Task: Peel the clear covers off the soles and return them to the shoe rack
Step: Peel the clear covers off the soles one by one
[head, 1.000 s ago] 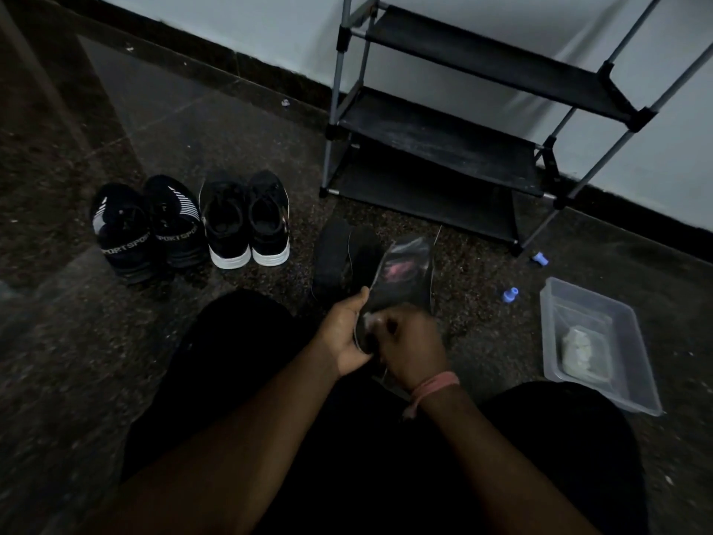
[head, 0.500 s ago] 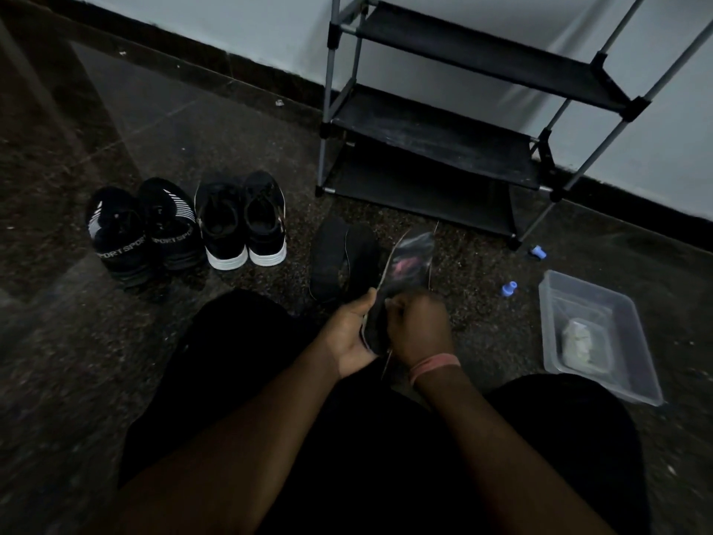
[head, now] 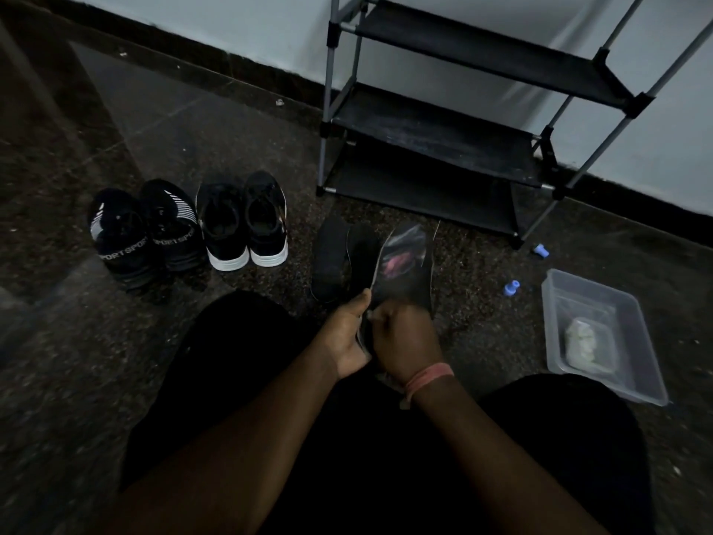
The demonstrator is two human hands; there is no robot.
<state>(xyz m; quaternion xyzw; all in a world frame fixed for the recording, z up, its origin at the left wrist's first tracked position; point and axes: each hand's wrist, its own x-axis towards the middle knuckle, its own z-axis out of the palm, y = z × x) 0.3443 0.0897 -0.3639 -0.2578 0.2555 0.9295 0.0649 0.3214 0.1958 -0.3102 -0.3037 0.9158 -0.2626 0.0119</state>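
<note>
A dark sole in a glossy clear cover point(head: 405, 264) with a pink patch stands up in front of my knees. My left hand point(head: 349, 334) grips its near end from the left. My right hand point(head: 405, 339), a pink band on its wrist, pinches the same near end where the cover's edge is. Two more black soles point(head: 339, 256) lie side by side on the floor just left of it. The black three-shelf shoe rack point(head: 436, 144) stands against the wall beyond, its shelves bare.
Two pairs of black shoes point(head: 185, 225) stand on the dark floor at left. A clear plastic tub point(head: 602, 341) holding a white lump sits at right. Two small blue caps point(head: 512, 287) lie between the tub and the rack.
Both hands lifted the covered sole slightly up and away from me; my right hand worked at its near end. The camera shifted a little.
</note>
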